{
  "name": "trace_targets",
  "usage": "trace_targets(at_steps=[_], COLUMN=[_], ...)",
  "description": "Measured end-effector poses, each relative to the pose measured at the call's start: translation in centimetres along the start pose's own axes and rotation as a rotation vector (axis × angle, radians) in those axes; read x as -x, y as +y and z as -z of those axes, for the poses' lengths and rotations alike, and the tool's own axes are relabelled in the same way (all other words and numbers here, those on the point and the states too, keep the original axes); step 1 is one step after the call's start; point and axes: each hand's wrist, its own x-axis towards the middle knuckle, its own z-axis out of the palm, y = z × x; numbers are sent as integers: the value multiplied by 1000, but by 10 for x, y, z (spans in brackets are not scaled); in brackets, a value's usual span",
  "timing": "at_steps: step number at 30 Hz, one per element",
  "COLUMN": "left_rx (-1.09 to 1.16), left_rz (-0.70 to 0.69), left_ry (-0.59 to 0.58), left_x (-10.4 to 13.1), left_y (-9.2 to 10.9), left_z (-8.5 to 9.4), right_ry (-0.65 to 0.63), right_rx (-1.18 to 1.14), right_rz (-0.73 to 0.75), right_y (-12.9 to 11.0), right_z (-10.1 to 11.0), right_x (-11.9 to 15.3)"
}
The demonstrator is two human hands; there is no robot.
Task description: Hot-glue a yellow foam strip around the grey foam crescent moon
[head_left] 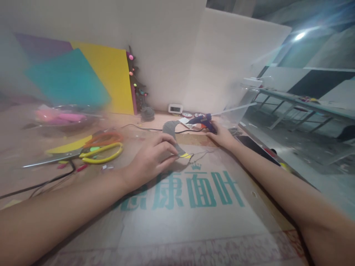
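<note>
My left hand (155, 155) has its fingers closed on a grey curved strip (168, 128), which looks like felt or foam. Yellow stripes mark the strip's lower end, just past my fingertips. To the right, my right hand (224, 136) is wrapped round the handle of a dark blue hot glue gun (203, 119). A long pale glue stick (235, 109) sticks out of the gun's back end, and its nozzle points left toward the upper part of the strip. Thin dark threads (203, 153) lie beside the striped end.
Orange-and-yellow-handled scissors (101, 153) lie on the left, near a clear bowl (69, 114) of pink pieces. Coloured sheets (107, 77) lean against the wall by a decorated small tree (135, 77). A white digital clock (175, 108) stands behind. A plastic sheet (177, 225) covers the table.
</note>
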Motion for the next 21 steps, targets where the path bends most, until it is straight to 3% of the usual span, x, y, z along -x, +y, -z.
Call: trace_targets(at_steps=[8, 14, 18, 21], left_rx=[7, 37, 36, 12], left_rz=[38, 65, 65, 74], left_ry=[-8, -17, 9, 37], left_x=[0, 3, 3, 2], left_y=[-1, -6, -6, -3], left_z=[-2, -4, -3, -1], right_ry=[54, 243, 272, 259], right_rx=[84, -47, -178, -347], right_rz=[37, -168, -271, -255], right_y=[-6, -15, -39, -69], right_z=[1, 10, 20, 17], right_x=[5, 4, 9, 23])
